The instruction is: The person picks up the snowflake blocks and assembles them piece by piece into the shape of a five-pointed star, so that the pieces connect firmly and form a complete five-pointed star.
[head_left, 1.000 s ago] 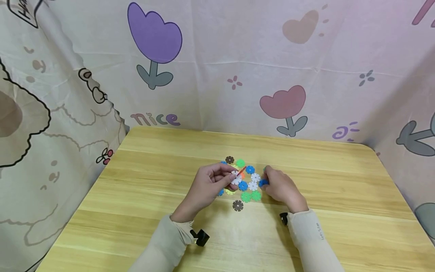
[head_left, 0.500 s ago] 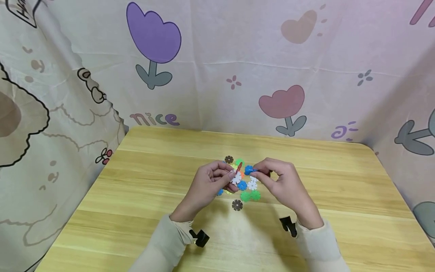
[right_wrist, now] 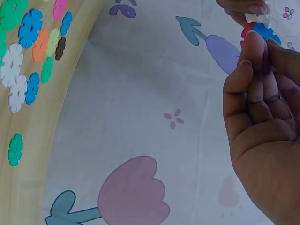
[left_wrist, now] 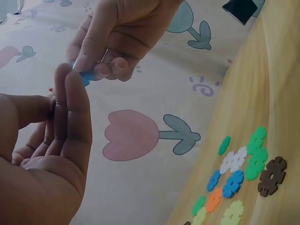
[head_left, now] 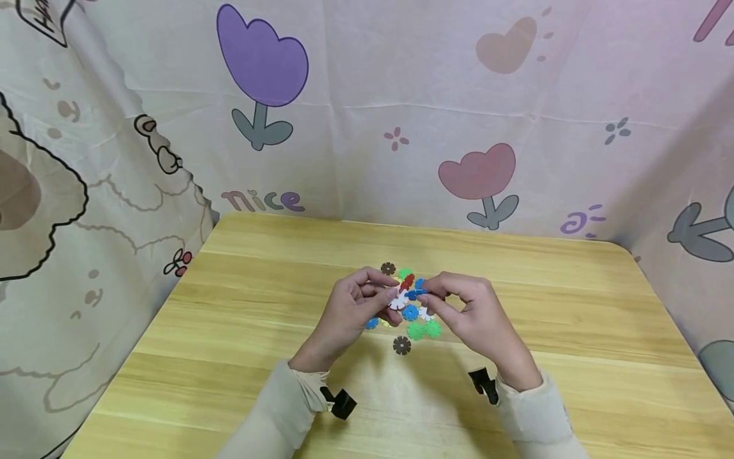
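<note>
Above the table my left hand (head_left: 357, 305) pinches a white notched snowflake disc (head_left: 397, 302) between thumb and fingers. A red disc (head_left: 408, 281) stands on the white one at an angle. My right hand (head_left: 476, 312) pinches a blue snowflake disc (head_left: 414, 294) by its edge, held against the white disc from the right. In the right wrist view the blue disc (right_wrist: 266, 33) sits close beside the red and white ones. Whether its notch is slotted into the white disc cannot be told. Fingers hide most of the blue disc in the left wrist view.
Loose discs lie on the wooden table (head_left: 241, 319) beneath and around the hands: green discs (head_left: 432, 328), a brown disc (head_left: 402, 345) nearest the person, another brown disc (head_left: 388, 268) farther back, and white, blue, orange and yellow ones. A patterned cloth (head_left: 355, 127) hangs behind the table.
My right hand has lifted the blue disc from the right side of the pile and brought it leftward to the white disc. The left hand stays nearly in place; the red disc has turned.
</note>
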Motion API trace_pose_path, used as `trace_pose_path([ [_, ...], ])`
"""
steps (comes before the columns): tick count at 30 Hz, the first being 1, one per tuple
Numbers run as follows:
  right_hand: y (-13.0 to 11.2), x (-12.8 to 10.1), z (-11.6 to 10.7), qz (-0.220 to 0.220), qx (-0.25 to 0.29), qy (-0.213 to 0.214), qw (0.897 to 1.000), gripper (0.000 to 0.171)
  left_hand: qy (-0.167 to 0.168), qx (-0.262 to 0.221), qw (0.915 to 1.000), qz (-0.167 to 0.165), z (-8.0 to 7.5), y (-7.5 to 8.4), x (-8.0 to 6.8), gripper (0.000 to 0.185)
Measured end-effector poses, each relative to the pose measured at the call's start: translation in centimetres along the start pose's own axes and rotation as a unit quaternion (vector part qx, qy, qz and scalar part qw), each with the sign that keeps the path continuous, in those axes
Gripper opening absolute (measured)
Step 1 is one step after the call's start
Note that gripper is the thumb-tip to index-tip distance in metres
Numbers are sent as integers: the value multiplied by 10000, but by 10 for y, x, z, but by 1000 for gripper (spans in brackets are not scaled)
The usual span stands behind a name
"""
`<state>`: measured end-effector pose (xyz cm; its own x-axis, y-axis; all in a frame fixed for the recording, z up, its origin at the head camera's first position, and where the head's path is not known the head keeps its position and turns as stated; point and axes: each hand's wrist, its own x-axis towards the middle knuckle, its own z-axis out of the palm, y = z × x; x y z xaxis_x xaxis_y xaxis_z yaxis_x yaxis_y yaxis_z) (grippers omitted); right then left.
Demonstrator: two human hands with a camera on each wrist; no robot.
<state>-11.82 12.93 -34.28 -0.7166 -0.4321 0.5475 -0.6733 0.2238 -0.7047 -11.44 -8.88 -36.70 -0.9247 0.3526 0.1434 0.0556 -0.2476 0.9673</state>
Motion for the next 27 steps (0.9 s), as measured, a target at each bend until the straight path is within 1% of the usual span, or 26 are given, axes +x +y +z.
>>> trace_pose_path([
  [3, -2, 1, 2, -339, -180, 149, 9991, 22, 58, -97, 9999, 123, 3, 2, -1, 19],
  [7, -5, 2, 2, -763, -529, 264, 9953, 26, 219, -155, 9994, 216, 9, 5, -3, 17],
  [11, -8, 3, 0, -1034, -630, 231, 9924, 29, 325, -42, 9991, 279, 17, 7, -7, 14],
  [14, -9, 3, -1, -1128, -665, 198, 9912, 29, 448, 31, 9986, 279, 23, 9, -8, 12],
  [17, -7, 3, 0, -1138, -687, 196, 9909, 28, 613, -22, 9979, 229, 26, 8, -8, 12],
  [21, -3, 2, 3, -1006, -719, 160, 9922, 28, 783, -18, 9968, 142, 27, 6, -8, 13],
  [24, -2, 2, 3, -794, -695, 104, 9944, 29, 835, 91, 9964, 121, 24, 5, -7, 14],
  [27, -4, 1, -1, -517, -617, -149, 9966, 23, 804, 194, 9964, 191, 20, 5, -6, 14],
])
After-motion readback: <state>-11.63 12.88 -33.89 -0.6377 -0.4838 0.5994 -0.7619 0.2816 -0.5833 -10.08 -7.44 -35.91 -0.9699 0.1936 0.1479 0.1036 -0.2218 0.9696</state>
